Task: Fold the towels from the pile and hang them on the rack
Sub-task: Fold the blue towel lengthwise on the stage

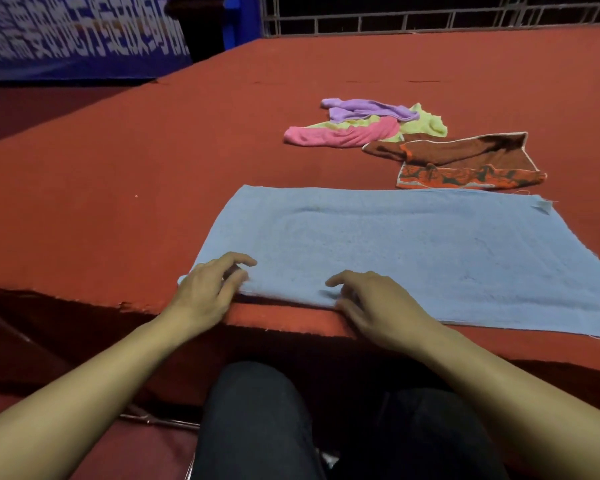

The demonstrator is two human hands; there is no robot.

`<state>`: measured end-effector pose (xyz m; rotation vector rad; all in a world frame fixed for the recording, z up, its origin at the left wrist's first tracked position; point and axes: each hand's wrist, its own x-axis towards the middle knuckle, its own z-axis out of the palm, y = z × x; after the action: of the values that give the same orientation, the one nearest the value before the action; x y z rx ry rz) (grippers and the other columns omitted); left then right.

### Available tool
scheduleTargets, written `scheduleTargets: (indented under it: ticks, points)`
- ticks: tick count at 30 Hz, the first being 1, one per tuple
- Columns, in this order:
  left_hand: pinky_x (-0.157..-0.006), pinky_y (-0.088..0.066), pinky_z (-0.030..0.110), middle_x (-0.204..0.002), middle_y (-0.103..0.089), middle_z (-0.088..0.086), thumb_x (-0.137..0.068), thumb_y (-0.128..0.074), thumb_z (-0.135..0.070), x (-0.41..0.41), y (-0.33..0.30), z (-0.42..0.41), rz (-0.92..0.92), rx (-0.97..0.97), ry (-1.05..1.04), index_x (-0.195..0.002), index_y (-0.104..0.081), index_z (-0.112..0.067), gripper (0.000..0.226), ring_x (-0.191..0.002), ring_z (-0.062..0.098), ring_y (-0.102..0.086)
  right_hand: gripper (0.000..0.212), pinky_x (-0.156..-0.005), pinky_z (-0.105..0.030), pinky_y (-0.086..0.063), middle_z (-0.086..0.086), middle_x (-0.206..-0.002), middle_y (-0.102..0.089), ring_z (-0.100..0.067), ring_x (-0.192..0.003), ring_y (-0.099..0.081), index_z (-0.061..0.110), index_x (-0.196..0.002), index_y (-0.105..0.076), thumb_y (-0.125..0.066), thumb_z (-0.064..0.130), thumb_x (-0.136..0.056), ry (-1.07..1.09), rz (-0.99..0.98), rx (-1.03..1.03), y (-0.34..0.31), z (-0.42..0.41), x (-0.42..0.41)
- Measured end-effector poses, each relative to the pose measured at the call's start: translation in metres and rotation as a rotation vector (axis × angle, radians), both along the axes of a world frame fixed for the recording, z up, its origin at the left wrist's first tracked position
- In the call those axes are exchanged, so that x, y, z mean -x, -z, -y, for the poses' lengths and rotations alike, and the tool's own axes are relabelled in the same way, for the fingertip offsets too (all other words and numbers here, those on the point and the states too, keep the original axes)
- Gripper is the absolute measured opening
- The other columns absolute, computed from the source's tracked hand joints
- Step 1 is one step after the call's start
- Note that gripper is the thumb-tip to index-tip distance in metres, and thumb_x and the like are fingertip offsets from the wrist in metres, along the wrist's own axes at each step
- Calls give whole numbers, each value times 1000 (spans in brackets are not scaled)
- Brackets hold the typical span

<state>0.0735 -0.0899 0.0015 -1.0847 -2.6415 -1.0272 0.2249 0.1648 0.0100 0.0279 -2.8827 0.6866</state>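
Observation:
A light blue towel (413, 251) lies spread flat on the red table (153, 174), its near edge along the table's front. My left hand (205, 292) pinches the towel's near left corner, thumb under the edge. My right hand (371, 299) pinches the near edge a little to the right of it. Behind the blue towel lies the pile: a brown and orange towel (465, 161), a pink towel (343, 135), a yellow-green towel (426, 124) and a purple towel (368, 110), all crumpled. No rack is in view.
The table's front edge (291, 323) runs just under my hands, with my dark-trousered knees (257, 410) below it. A blue banner with white writing (77, 29) stands at the back left. A metal railing (430, 15) runs along the back.

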Motion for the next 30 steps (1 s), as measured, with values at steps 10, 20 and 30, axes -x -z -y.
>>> scheduleTargets:
  ticks: [10,20,30]
  points:
    - [-82,-45,31,-88,-64,-16,-93,-59,-18,16,10,61,-57,-76,-349,-108,-63,-30,20,-84,9,-54,28,-71,-17,-35,22,-86,-61,6,-80,-51,36,-121,-57,-56,38,-94,-35,-19,84,2,20,18]
    - [-71,-42,27,-65,-65,-18,-90,-67,-32,14,7,58,229,-135,-444,-118,-54,-29,30,-69,3,-57,26,-77,-25,-37,21,-85,-55,-2,-81,-49,32,-119,-61,-60,33,-94,-136,-28,23,8,48,34]
    - [-83,-48,37,-76,-62,-12,-90,-59,-41,55,-10,76,225,-59,-630,-98,-61,-34,11,-84,15,-62,24,-72,-16,-40,24,-89,-60,0,-79,-57,34,-118,-62,-53,35,-95,-46,-48,174,-16,44,53]
